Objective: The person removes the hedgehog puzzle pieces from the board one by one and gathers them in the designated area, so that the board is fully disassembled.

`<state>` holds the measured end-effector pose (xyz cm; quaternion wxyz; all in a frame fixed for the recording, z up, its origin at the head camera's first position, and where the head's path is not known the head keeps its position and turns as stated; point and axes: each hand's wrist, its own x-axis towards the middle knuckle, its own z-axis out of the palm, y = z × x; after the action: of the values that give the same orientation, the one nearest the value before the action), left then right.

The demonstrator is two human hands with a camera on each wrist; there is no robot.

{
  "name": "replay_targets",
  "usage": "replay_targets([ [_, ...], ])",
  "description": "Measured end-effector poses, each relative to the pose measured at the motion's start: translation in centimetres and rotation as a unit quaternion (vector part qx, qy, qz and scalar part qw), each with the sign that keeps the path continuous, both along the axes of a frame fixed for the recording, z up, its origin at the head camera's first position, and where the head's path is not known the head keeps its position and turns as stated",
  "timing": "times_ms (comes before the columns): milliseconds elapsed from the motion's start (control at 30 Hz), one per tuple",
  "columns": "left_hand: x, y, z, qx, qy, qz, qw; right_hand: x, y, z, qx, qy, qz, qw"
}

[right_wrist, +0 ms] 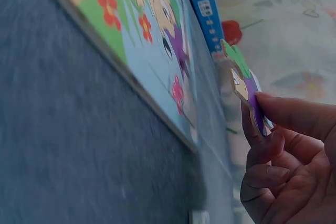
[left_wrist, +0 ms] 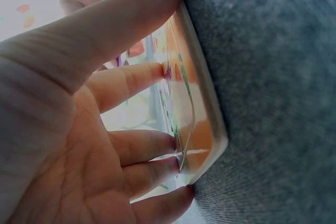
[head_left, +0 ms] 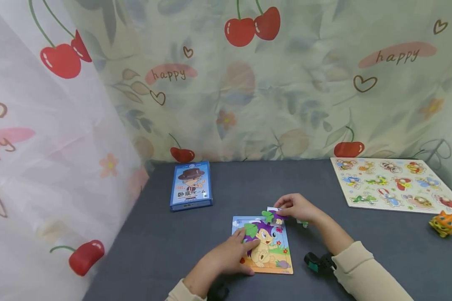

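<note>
A hedgehog puzzle board lies on the dark table. My left hand rests on its left side with fingers spread; in the left wrist view the fingertips touch the picture and the thumb reaches the board's edge. Above the board's upper right corner, my right hand pinches a purple and green puzzle piece between thumb and fingers. The right wrist view shows that piece held up, apart from the board. Partly hidden under the right hand, a small green and white piece lies on the table.
A blue game box lies at the back left. On the back right is a white insect-picture board, with an orange and yellow toy figure in front of it. Printed curtains hang behind and at the left.
</note>
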<state>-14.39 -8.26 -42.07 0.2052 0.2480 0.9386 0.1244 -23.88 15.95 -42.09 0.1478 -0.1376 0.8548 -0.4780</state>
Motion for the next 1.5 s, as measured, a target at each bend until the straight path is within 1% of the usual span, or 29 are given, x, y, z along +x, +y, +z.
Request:
replay_targets([
  [200, 0.2, -0.3, -0.2, -0.002, 0.004, 0.004, 1.0, 0.1, 1.9, 0.1, 0.0, -0.004, -0.021, 0.9998],
  [400, 0.1, -0.3, -0.3, -0.001, 0.015, -0.01, 0.9998, 0.3, 4.4, 0.1, 0.008, -0.02, -0.05, 0.9985],
  [500, 0.1, 0.0, -0.3, 0.003, 0.014, -0.011, 0.9998, 0.2, 5.8, 0.1, 0.012, -0.021, -0.045, 0.9987],
  [733, 0.2, 0.0, -0.2, 0.003, 0.019, -0.014, 0.9997, 0.2, 7.9, -0.1, 0.01, -0.034, -0.047, 0.9983],
  [900, 0.1, 0.0, -0.3, 0.005, 0.009, -0.009, 0.9999, 0.1, 9.1, -0.4, 0.019, -0.037, -0.053, 0.9977],
  [1067, -0.1, 0.0, -0.4, 0.006, -0.001, -0.006, 1.0, 0.0, 10.4, -0.6, 0.022, -0.033, -0.051, 0.9979],
  [1500, -0.1, 0.0, -0.5, 0.006, -0.006, -0.002, 1.0, 0.1, 13.4, -0.6, 0.031, -0.021, -0.043, 0.9984],
])
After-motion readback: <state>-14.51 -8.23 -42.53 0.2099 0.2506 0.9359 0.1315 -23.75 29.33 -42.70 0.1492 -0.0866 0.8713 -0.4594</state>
